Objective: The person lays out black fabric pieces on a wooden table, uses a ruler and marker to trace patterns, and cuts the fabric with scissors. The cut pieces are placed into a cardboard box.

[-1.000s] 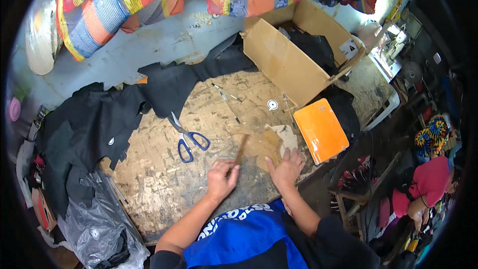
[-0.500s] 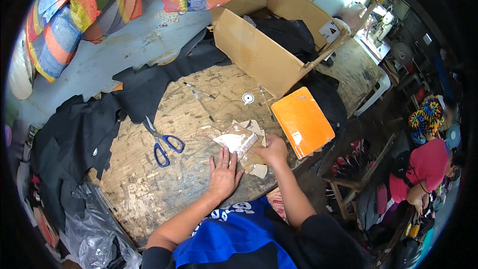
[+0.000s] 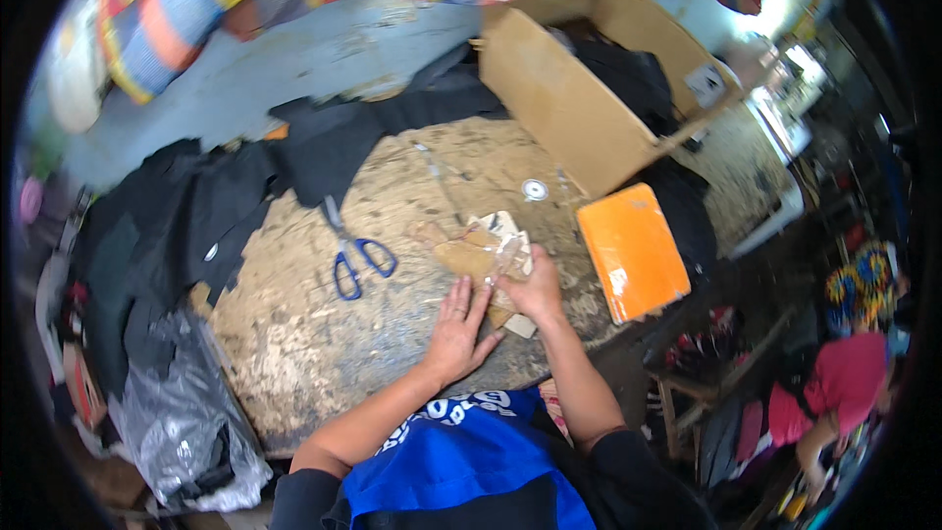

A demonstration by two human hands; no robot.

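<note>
My left hand [image 3: 454, 334] lies flat on the worn wooden board [image 3: 324, 334], fingers spread, just below a small stack of tan cardboard pieces [image 3: 471, 253]. My right hand [image 3: 535, 291] grips the right edge of that stack, where a clear plastic piece [image 3: 510, 257] sits on top. Blue-handled scissors [image 3: 350, 260] lie on the board to the left of the stack, apart from both hands.
An orange book [image 3: 633, 250] lies at the board's right edge. An open cardboard box [image 3: 574, 103] with black fabric stands behind it. Black fabric pieces [image 3: 186, 226] cover the left side. A small round tape roll [image 3: 535, 189] lies near the box. A person in red [image 3: 834, 397] bends at the lower right.
The view has shifted. My left hand let go of a thin stick and now lies flat on the board. My right hand has closed on the cardboard stack.
</note>
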